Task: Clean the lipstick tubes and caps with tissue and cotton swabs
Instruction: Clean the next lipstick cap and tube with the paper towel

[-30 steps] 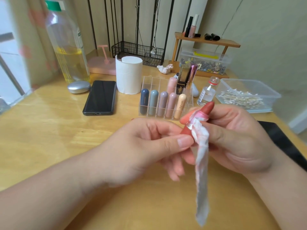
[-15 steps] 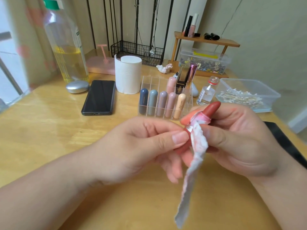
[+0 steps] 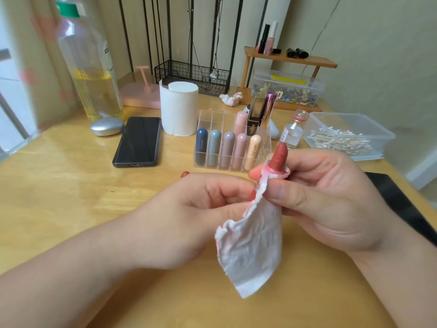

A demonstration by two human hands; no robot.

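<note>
The left hand (image 3: pixel 189 216) has its fingers curled and pinches the lower part of an open lipstick (image 3: pixel 280 157), of which only a sliver of the red case shows between the two hands. The right hand (image 3: pixel 326 200) grips a tissue (image 3: pixel 253 247) with thumb and fingers, pressed round the lipstick's collar just under the bare red bullet, which points up and away from the person. Where it wraps the collar the tissue is stained pink. The rest hangs down loose and crumpled between the wrists, above the wooden table (image 3: pixel 59 185).

A small red object (image 3: pixel 185 174) peeks out behind the left knuckles; what it is cannot be told.

Just beyond the hands stands a clear organizer (image 3: pixel 212 117). Five pastel tubes (image 3: pixel 228 147) stand upright in its front row, and a pink tube (image 3: pixel 240 121), a black-and-gold tube (image 3: pixel 255 114) and a metallic pink tube (image 3: pixel 269 107) stand behind them. Right of it is a small glass vial (image 3: pixel 293 131), and farther right a plastic container (image 3: pixel 378 133) holding cotton swabs (image 3: pixel 338 140).

Left of the organizer a tissue roll (image 3: pixel 179 107) stands on end, with a dark phone (image 3: pixel 138 140) lying flat beside it, then a silver oval object (image 3: pixel 107 126) and a large bottle (image 3: pixel 89 74) of yellow liquid. A crumpled tissue wad (image 3: pixel 230 99) lies behind the organizer, near a wooden shelf (image 3: pixel 290 59) carrying more cosmetics. A dark mat (image 3: pixel 402 204) lies under the right forearm.
</note>
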